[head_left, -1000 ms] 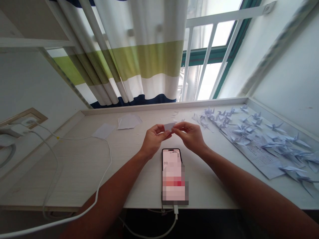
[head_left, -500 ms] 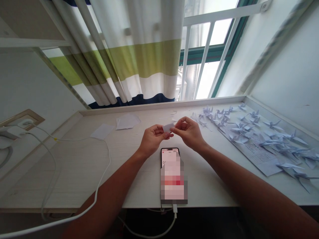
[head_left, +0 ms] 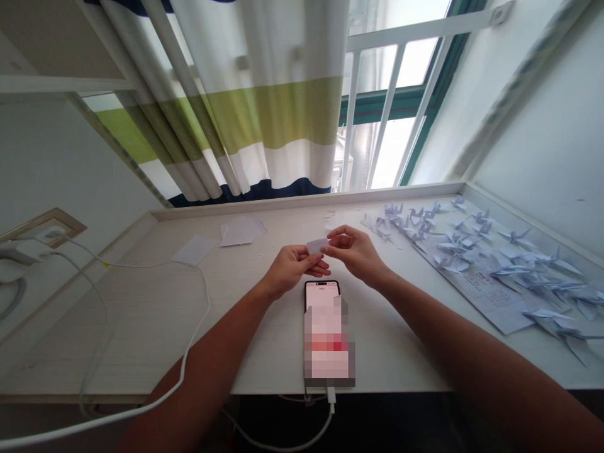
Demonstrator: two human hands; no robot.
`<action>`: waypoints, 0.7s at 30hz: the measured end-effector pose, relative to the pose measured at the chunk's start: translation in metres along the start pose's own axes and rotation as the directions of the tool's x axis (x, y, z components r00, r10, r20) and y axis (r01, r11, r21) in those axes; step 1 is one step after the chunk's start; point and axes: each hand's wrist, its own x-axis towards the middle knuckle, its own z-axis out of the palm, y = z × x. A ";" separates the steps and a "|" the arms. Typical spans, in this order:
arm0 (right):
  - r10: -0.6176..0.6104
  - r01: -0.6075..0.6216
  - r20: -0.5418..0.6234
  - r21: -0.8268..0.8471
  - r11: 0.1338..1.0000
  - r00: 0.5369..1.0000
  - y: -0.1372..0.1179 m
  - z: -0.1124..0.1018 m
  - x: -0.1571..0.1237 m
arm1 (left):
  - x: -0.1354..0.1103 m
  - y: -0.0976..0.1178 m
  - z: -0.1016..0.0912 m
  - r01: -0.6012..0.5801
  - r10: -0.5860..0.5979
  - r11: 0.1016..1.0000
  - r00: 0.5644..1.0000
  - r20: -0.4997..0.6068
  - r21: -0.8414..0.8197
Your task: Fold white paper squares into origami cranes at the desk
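On my pale wood-grain counter [head_left: 141, 314], a crowd of finished lilac paper cranes [head_left: 500, 264] lies to the right, and a smartphone [head_left: 329, 333] sits near the edge. Just above it, my left hand [head_left: 290, 267] and right hand [head_left: 358, 255] each close a fingertip grip on one small folded white paper [head_left: 316, 245], crisp, flat and barely shaped.

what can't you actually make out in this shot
Head view:
- screen of the phone: pixelated over.
- folds of the paper piece: too small, partly behind fingers of the left hand and right hand.
- print on the sheet under the paper cranes: too small, cranes cover it.
- white cable: runs off the lower left edge.
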 end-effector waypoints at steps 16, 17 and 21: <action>-0.098 0.096 0.325 0.021 0.995 0.941 -0.011 -0.005 -0.002 | -0.005 0.008 -0.007 0.097 -0.094 0.995 0.957 0.275 0.004; -0.083 0.068 0.329 0.058 0.996 0.941 -0.011 -0.005 -0.002 | -0.005 0.009 -0.008 0.109 -0.101 0.994 0.953 0.286 -0.014; -0.070 0.027 0.326 0.136 0.990 0.943 -0.012 -0.004 -0.003 | -0.007 0.012 -0.010 0.162 -0.123 0.983 0.930 0.347 -0.086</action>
